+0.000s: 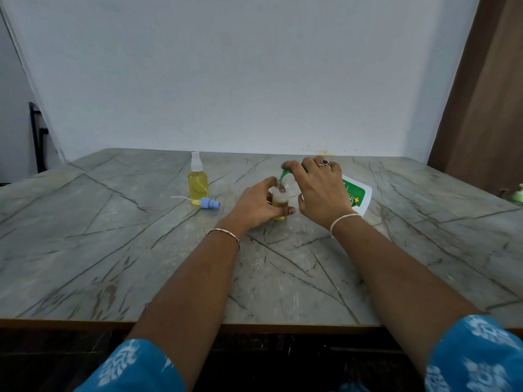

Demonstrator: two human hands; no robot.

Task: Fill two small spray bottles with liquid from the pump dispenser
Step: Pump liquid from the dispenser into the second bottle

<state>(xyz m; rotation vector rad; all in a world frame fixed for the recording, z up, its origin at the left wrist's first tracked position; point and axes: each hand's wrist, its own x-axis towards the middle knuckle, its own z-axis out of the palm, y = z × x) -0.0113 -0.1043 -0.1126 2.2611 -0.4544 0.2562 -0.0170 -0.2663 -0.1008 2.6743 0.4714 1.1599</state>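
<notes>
Two small spray bottles stand on the tabletop (113, 250). The capped bottle (198, 181), at the left, is upright, has a white sprayer fitted and is full of yellow liquid. A blue sprayer cap (210, 204) lies on its side just beside the base of this bottle.

The open bottle (280, 193) is upright at centre and partly filled. The left hand (260, 205) grips it, fingers wrapped round its body.

The right hand (319, 190) curls over the head of the pump dispenser (355, 196). The green spout (283, 174) sits at the open bottle's mouth. The dispenser body is mostly hidden behind the hand.
</notes>
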